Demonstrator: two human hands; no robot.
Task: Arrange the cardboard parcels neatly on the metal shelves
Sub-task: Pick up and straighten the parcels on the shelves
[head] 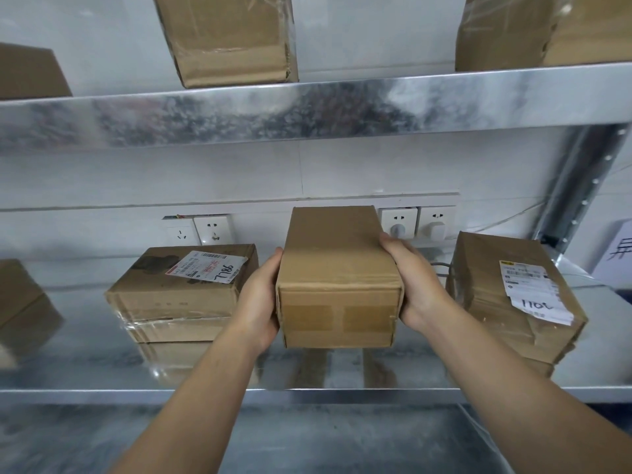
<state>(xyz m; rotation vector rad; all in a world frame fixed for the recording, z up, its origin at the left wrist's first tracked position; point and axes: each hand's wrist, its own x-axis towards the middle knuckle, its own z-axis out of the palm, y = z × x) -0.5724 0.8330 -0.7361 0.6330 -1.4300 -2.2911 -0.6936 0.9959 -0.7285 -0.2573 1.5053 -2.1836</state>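
A plain cardboard parcel is held lengthwise over the middle metal shelf, slightly above its surface. My left hand grips its left side and my right hand grips its right side, thumbs on the top edges. To the left a labelled parcel lies on the shelf. To the right stands another labelled parcel. Whether the held parcel touches the shelf cannot be told.
Another parcel sits at the far left of the same shelf. The upper shelf carries three parcels. Wall sockets with plugs are behind the held parcel. A steel upright is at the right.
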